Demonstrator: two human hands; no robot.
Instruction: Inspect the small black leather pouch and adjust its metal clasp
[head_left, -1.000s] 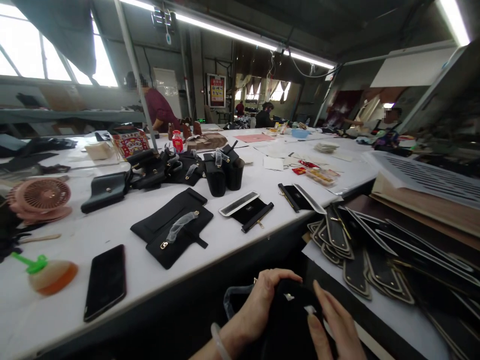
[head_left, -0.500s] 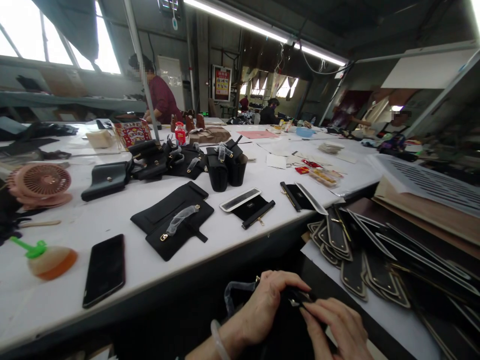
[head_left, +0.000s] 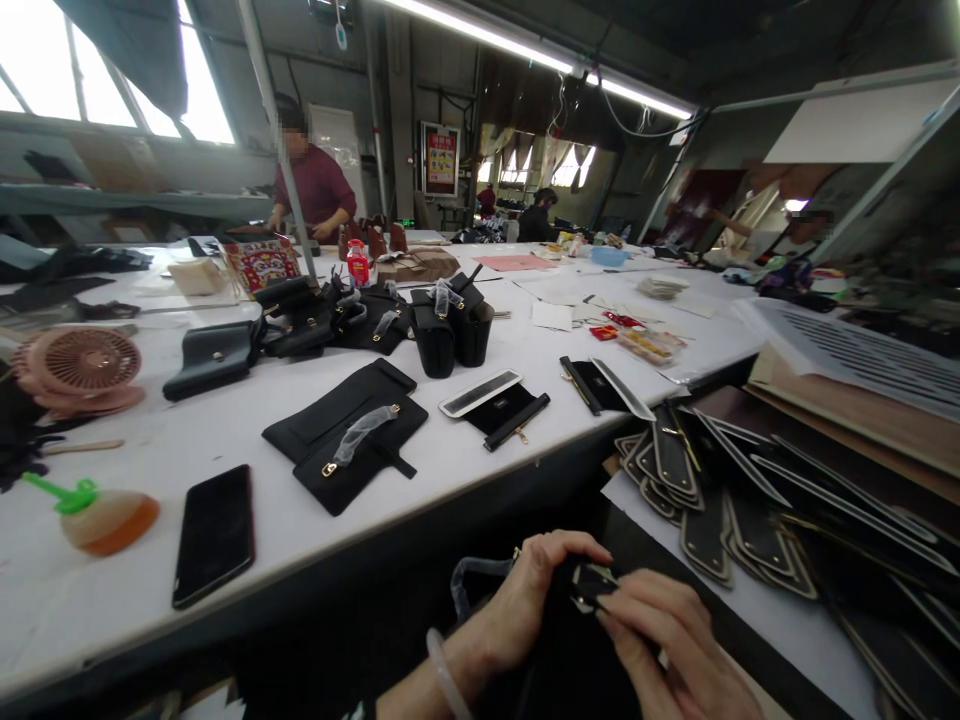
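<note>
At the bottom centre, below the table's front edge, both hands work on a black leather bag piece [head_left: 570,650]. My left hand [head_left: 529,595] grips its top edge, a pale bangle on that wrist. My right hand [head_left: 664,640] pinches a small metal-trimmed clasp part [head_left: 591,583] at the piece's upper edge. A plastic-wrapped handle [head_left: 471,580] sticks out to the left of my left hand. The rest of the piece is hidden under my hands.
On the white table [head_left: 465,470] lie a black phone [head_left: 214,535], flat black bag panels [head_left: 345,435], small upright bags [head_left: 450,335], a pink fan [head_left: 79,365] and an orange bottle [head_left: 101,520]. Stacked black strips [head_left: 705,490] lie at right. A person in a dark red top [head_left: 311,190] stands at the far side.
My right hand has closed from flat and open onto the clasp part at the piece's top edge. The person in the dark red top has straightened up.
</note>
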